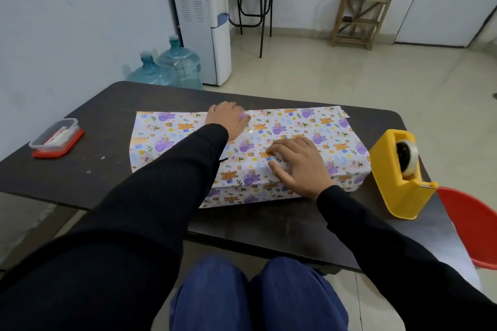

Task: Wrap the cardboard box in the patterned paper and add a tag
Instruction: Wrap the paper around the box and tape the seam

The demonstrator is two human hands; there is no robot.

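Head view: the patterned paper (295, 131) is draped over a long box shape in the middle of the dark table (107, 169), and the cardboard box itself is fully covered by it. At the left end the paper is left sticking out past the box shape, and a strip of it is spread along the far side. The left hand (228, 119) is laid palm-down on top of the paper near its far edge, with its fingers resting on the sheet and nothing clasped. The right hand (298, 166) is pressed flat on the paper at the near top edge, fingers straight and spread, and nothing is gripped. A yellow tape dispenser (400, 174) is stood just beside the right end of the wrapped shape. A clear plastic container (55, 134) on a red lid is set well apart, at the table's left side.
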